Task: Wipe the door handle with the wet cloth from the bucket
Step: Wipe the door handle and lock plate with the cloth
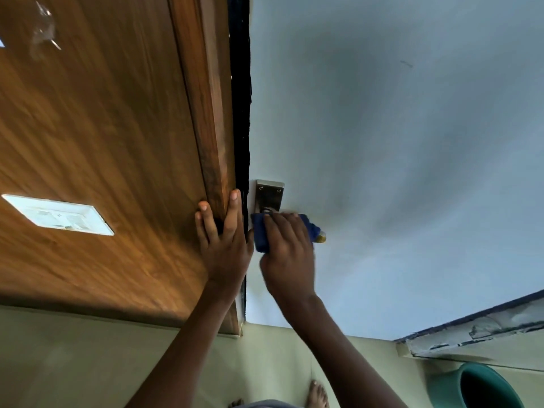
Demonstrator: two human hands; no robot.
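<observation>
A white switch plate (59, 214) sits on the wooden panel (97, 136) at the left. The left hand (222, 240) lies flat, fingers spread, against the panel's edge, holding nothing. Just beside it, the right hand (287, 254) is curled over a blue cloth (260, 231), pressing it around the door handle (321, 237) below the metal plate (269, 195) on the pale door (397, 172). A green bucket (482, 387) stands on the floor, well apart at the lower right.

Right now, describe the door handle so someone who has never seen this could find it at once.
Start at the pale blue-grey door, beside the brown wooden frame. On its edge sits a shiny rectangular metal plate; the handle's lever runs from it under the dark blue cloth held by the right hand. Only its brass-coloured tip shows.
</observation>
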